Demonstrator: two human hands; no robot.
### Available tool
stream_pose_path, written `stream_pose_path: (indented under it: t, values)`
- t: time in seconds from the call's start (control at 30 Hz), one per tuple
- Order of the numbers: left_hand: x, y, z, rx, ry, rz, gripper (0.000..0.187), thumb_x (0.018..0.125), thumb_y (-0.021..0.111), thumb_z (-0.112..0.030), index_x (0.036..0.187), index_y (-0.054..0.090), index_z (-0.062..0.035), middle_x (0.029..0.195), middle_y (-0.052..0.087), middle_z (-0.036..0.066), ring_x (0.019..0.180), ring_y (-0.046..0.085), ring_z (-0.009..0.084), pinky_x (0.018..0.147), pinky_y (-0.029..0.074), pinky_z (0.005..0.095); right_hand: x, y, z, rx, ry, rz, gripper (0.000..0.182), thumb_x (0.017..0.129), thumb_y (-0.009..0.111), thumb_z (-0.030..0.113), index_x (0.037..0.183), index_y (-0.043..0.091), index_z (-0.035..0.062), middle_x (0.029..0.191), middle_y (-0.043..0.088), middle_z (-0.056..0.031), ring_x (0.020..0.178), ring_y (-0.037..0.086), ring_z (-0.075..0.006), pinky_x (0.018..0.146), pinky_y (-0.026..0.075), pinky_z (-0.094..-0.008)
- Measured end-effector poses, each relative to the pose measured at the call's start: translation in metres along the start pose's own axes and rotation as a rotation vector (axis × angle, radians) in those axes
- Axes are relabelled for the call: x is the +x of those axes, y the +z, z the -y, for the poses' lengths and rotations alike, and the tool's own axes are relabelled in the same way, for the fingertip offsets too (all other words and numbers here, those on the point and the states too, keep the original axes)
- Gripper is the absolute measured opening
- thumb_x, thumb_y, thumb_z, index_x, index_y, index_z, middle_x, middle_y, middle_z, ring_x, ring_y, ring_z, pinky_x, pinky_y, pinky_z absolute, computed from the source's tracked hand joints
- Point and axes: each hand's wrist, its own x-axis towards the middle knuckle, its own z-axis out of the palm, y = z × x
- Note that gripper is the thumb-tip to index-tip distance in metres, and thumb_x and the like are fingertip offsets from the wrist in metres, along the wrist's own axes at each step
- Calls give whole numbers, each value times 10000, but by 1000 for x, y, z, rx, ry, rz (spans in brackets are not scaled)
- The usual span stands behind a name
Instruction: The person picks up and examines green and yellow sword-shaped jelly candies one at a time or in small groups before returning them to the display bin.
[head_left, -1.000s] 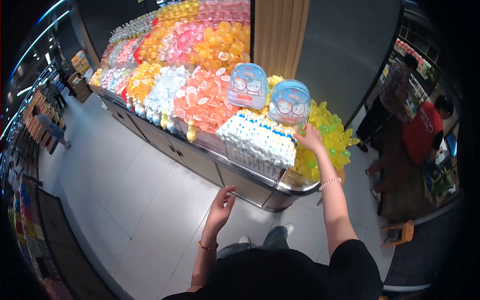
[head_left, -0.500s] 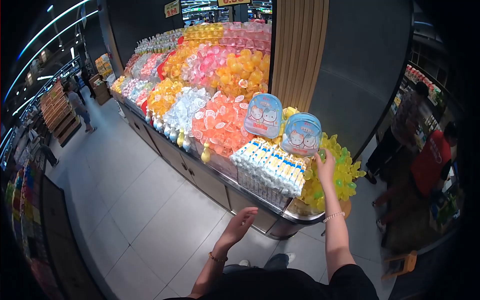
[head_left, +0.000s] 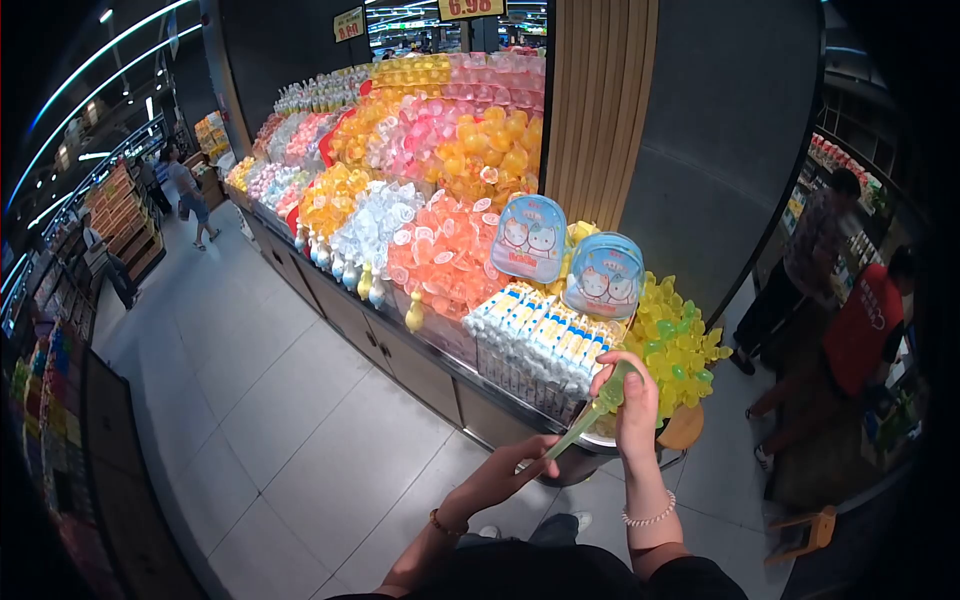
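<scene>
My right hand is closed around the rounded end of a translucent light-green, spoon-shaped thing. Its long narrow end slants down to my left hand, whose fingers pinch it. I cannot tell exactly what kind of thing it is. Just beyond my right hand stands a row of white, blue and yellow tube packets. Behind them a clear-and-blue cat-print backpack stands upright, with a similar backpack to its left. Yellow-green pointed packets are heaped to the right.
Heaps of orange jelly packs and clear packs fill the counter leftward. A wooden stool stands by the counter's corner. At right are a person in red and another in a patterned shirt; a person walks in the aisle.
My right hand has come back from beside the right backpack and now holds the green thing. My left hand has moved right and closed on its narrow end. The far aisle person has moved.
</scene>
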Motion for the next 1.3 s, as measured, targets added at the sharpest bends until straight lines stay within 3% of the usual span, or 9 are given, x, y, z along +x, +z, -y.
stream_pose_path:
  t: [0.1, 0.2, 0.27, 0.3, 0.5, 0.77, 0.93, 1.13, 1.3]
  values:
    - [-3, 0, 5, -167, -206, 108, 419, 945, 551, -72, 1357, 478, -76, 819, 634, 21, 894, 594, 154, 954, 422, 313, -3, 1, -6, 65, 68, 0, 429, 974, 492, 374, 1235, 437, 37, 824, 597, -83, 801, 559, -126, 730, 446, -270]
    - [-4, -1, 2, -18, -142, -90, 424, 956, 539, -80, 1371, 456, -75, 960, 613, 60, 900, 576, 165, 919, 436, 302, -4, 0, -1, 42, 69, 50, 368, 957, 529, 214, 1260, 394, 54, 874, 601, -89, 820, 564, -137, 763, 457, -285]
    - [1, 1, 6, 219, 212, -261, 421, 965, 528, -91, 1376, 443, -71, 1115, 560, 91, 943, 571, 177, 901, 445, 298, -5, -9, 1, -21, 61, 55, 369, 936, 542, 119, 1263, 386, 56, 901, 599, -86, 829, 565, -145, 795, 459, -291]
    - [4, 1, 9, 339, 392, -347, 419, 969, 522, -96, 1379, 437, -69, 1192, 534, 107, 965, 569, 184, 892, 450, 296, 1, -17, 6, -85, -61, -89, 364, 934, 542, 99, 1261, 388, 54, 898, 597, -80, 835, 566, -147, 804, 457, -294]
    - [-2, -7, 34, 63, 103, -453, 412, 979, 511, -123, 1373, 424, -41, 1326, 446, 133, 1118, 569, 225, 931, 463, 320, 65, -65, 29, -622, -522, -648, 342, 949, 526, 93, 1264, 397, 59, 929, 608, -106, 857, 589, -185, 799, 456, -326]
    - [-7, -9, 37, 26, 113, -418, 344, 988, 499, -135, 1316, 479, -30, 1294, 468, 123, 1077, 606, 199, 900, 490, 298, 86, -149, -146, -1195, 162, -457, 401, 953, 529, 207, 1308, 369, 109, 1071, 628, -242, 979, 607, -418, 781, 470, -466]
    - [-10, -11, 39, -2, 95, -424, 334, 994, 500, -152, 1311, 486, -47, 1278, 474, 107, 1064, 606, 189, 893, 490, 297, 104, -131, -114, -1062, 267, -322, 404, 950, 541, 258, 1288, 410, 80, 1078, 622, -236, 993, 598, -410, 814, 465, -475]
    - [-6, -12, 51, -14, 68, -412, 332, 991, 510, -148, 1313, 481, -72, 1280, 466, 94, 1051, 598, 173, 894, 486, 299, 103, -151, -143, -1318, -144, -413, 381, 949, 541, 286, 1207, 531, 7, 1210, 561, -212, 1073, 561, -370, 856, 464, -434]
    - [-1, -7, 53, -34, 92, -388, 337, 980, 531, -120, 1313, 487, -98, 1274, 467, 83, 1030, 594, 160, 901, 485, 297, 93, -147, -150, -1375, 98, -282, 369, 936, 557, 281, 1200, 547, 24, 1216, 571, -169, 1022, 590, -372, 843, 483, -438]
